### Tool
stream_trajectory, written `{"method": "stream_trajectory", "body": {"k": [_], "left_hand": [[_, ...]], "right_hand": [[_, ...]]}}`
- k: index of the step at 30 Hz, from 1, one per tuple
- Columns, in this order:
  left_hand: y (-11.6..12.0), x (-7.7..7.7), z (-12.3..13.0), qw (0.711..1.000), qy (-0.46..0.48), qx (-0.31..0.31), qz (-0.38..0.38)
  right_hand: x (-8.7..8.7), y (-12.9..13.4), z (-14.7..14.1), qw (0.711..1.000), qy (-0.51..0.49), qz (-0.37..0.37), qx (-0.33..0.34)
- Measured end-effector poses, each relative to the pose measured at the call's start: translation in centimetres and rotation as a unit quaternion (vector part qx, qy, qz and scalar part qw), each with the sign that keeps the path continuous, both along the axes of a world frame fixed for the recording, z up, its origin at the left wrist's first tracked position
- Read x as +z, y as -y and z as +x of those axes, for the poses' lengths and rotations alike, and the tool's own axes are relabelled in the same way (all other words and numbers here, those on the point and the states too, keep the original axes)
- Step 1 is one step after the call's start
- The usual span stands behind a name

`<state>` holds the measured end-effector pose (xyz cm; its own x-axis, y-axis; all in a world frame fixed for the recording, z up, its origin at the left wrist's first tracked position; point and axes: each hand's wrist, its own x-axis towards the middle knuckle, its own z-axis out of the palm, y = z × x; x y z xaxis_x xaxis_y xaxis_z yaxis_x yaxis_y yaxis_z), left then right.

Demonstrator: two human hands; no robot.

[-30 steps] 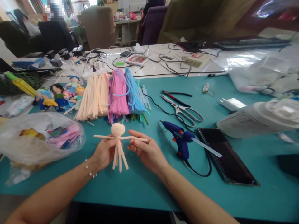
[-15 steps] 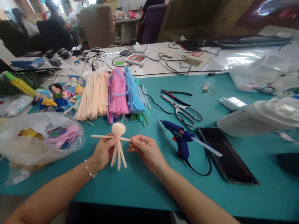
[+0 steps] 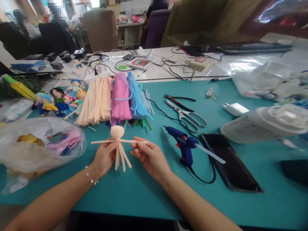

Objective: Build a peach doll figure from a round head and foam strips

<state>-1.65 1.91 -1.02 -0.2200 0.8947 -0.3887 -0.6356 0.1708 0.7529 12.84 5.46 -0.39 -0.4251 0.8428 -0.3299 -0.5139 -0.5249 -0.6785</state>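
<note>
A peach pipe-cleaner doll [image 3: 117, 132] with a round wound head, two thin arms stretched sideways and several splayed leg strands is held upright above the green mat. My left hand [image 3: 105, 157] pinches it just under the head, thumb across the front. Between thumb and fingers, my right hand [image 3: 151, 156] grips the doll's arm on the right side, whose tip sticks out past the thumb. Bundles of peach pipe cleaners [image 3: 96, 102], pink pipe cleaners [image 3: 121, 102] and blue pipe cleaners [image 3: 137, 99] lie just beyond the doll.
Right of my hands lie a blue glue gun [image 3: 183, 144] with its cord, a phone [image 3: 231, 163], scissors [image 3: 187, 117] and pliers [image 3: 180, 101]. A white container [image 3: 260, 123] lies far right. Leftward are a plastic bag of scraps [image 3: 40, 141] and small finished dolls [image 3: 60, 99].
My right hand has shifted slightly right along the doll's arm, and more of that arm now shows, its tip extending beyond my fingers. My left hand keeps its pinch. The view has shifted slightly.
</note>
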Motion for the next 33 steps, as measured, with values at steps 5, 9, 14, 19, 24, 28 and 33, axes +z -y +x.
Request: {"method": "stream_trajectory", "body": {"k": [5,9,14,19,24,28,33], "left_hand": [[0.2,-0.5,0.1,0.999,-0.037,0.0,0.012],[0.3,-0.7,0.2,0.999,-0.032,-0.02,0.021],[0.6,-1.1,0.4,0.994,-0.053,-0.083,0.035],[0.9,-1.2,0.5,0.981,-0.13,-0.132,0.049],[1.1,-0.8,0.3,0.965,-0.22,-0.124,0.072],[1.2,-0.8,0.0,0.945,-0.292,-0.113,0.094],[1.1,-1.1,-0.3,0.941,-0.314,-0.069,0.109]], "right_hand": [[-0.5,0.4,0.2,0.991,0.092,0.074,-0.07],[-0.6,0.5,0.0,0.991,0.074,0.095,-0.064],[-0.7,0.6,-0.3,0.988,0.094,0.104,0.059],[-0.8,0.6,-0.4,0.977,0.148,0.126,0.082],[-0.8,0.5,-0.5,0.981,0.144,0.111,0.068],[-0.8,0.4,-0.3,0.985,0.135,0.089,0.057],[-0.9,0.4,-0.3,0.985,0.131,0.069,0.087]]}}
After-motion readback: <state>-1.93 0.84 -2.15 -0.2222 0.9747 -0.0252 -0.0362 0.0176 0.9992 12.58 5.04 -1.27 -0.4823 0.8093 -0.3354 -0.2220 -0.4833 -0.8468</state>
